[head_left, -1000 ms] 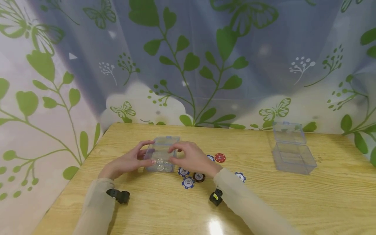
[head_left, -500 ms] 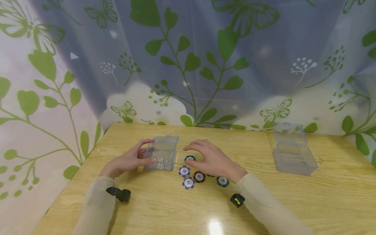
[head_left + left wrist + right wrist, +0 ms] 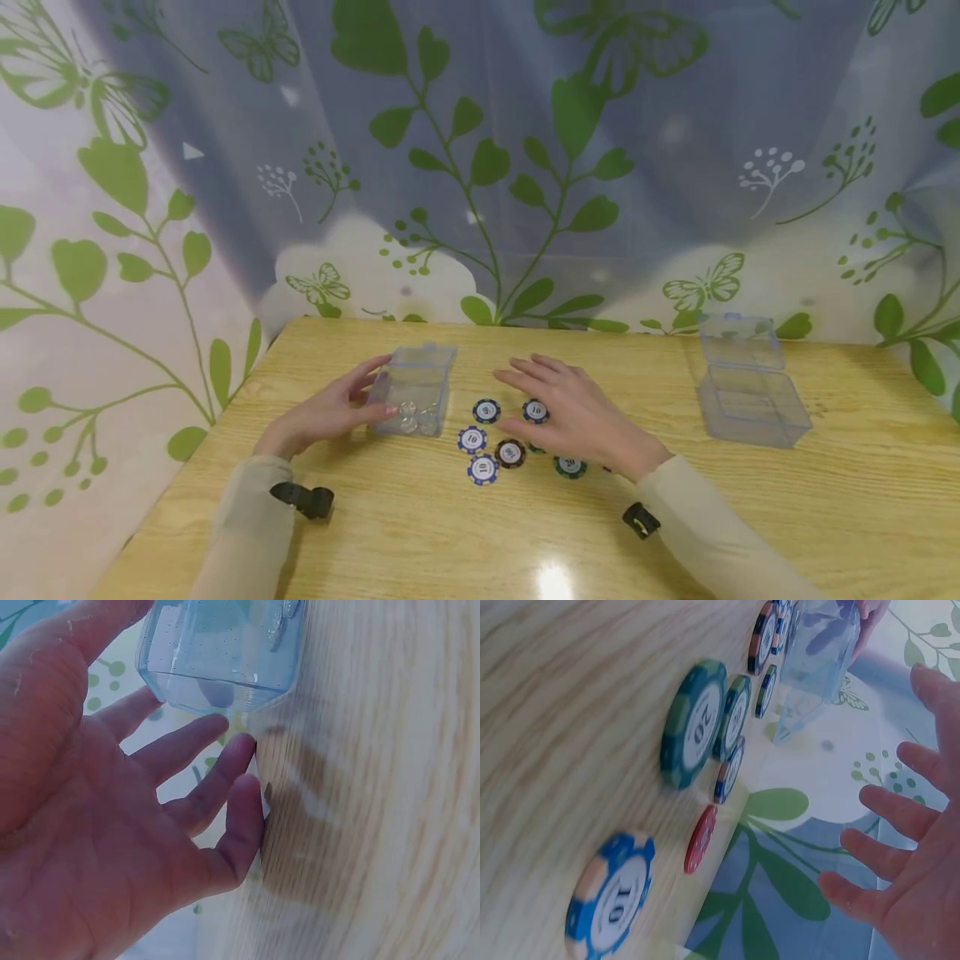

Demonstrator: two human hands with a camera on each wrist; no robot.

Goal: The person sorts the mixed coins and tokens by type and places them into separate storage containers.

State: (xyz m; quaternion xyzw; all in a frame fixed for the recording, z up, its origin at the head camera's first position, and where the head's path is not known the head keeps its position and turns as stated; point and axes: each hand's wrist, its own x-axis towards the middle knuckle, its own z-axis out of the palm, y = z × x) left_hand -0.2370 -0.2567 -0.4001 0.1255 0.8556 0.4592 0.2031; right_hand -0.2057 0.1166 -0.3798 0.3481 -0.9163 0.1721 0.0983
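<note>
My left hand (image 3: pixel 326 421) holds the left side of a clear plastic box (image 3: pixel 423 379), thumb at its near side and forefinger at its far side. The box's lid stands up at the back. Several shiny coin-like discs (image 3: pixel 408 423) lie inside it. My right hand (image 3: pixel 585 412) hovers over the poker chips with its fingers spread, holding nothing. A blue-and-white chip (image 3: pixel 483 469), a brown chip (image 3: pixel 511 453) and a dark chip (image 3: pixel 487 410) lie between box and hand. The right wrist view shows a green 20 chip (image 3: pixel 697 727) and a red chip (image 3: pixel 701 838), which the hand hides from the head view.
A second clear box (image 3: pixel 753 408) with its lid up stands at the right of the wooden table (image 3: pixel 420 533). A leaf-patterned curtain (image 3: pixel 510 208) hangs along the back and left edges.
My right hand has moved right, away from the box and over the chips, and its fingers have spread. A dark chip now shows beside the box. The left hand has stayed put.
</note>
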